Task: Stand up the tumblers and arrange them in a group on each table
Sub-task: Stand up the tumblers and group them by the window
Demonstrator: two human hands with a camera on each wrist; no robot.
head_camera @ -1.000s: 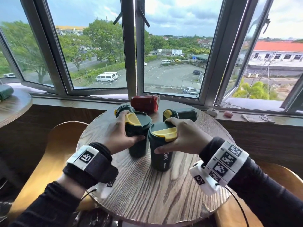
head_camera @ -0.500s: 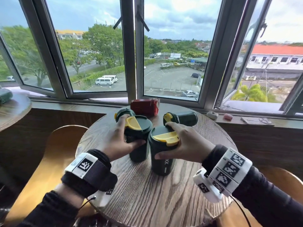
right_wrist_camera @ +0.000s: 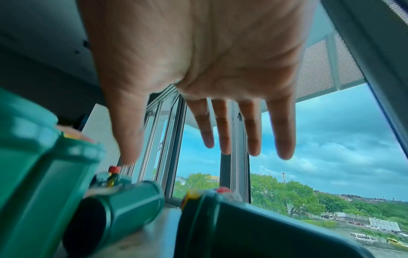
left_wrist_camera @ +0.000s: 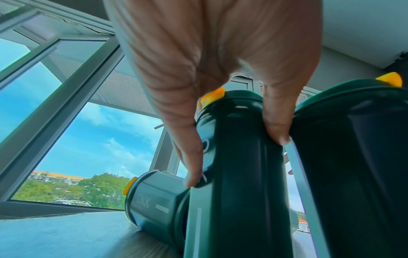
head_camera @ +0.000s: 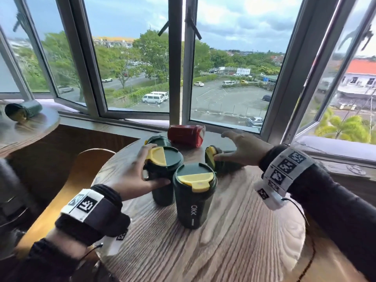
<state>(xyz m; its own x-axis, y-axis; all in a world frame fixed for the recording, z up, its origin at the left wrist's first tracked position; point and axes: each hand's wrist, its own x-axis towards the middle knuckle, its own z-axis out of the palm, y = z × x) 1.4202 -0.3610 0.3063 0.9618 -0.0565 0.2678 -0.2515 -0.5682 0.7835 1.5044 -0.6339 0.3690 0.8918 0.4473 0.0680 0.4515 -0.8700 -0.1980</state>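
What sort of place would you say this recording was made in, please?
Probably a café or lounge seating area on an upper floor: small round wooden tables with curved wooden chairs, a row of large windows overlooking a car park, and several lidded travel tumblers on the tables.

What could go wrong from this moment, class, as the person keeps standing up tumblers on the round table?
1. The right hand reaches, open, over the lying green tumbler close to the upright tumbler; a careless lift might knock it over.
2. The left hand grips a second upright tumbler pressed against its neighbour; shifting it may topple both.
3. The red tumbler lies on its side near the table's far edge and could roll.
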